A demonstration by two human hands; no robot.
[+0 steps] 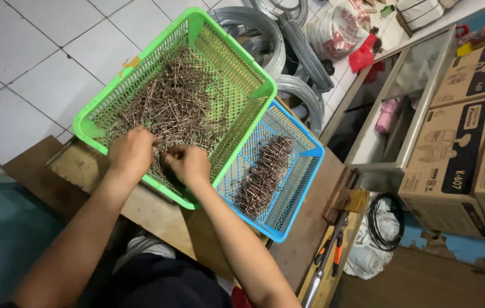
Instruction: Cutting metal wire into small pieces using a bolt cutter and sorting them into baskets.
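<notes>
— Left side of the worktop (299,228)?
— Green basket (91,126), tilted, full of brown wire clips (180,102). Left hand (131,151) and right hand (188,162) sit at its near edge, fingers buried in the heap — grip cannot be told.
— To the right?
— Blue basket (305,171), touching; a clip row (262,174) lies along its length, nearer the right hand.

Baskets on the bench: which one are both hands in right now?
The green basket: both the left hand and right hand are in its loose wire clips. The blue basket beside it is untouched.
</notes>
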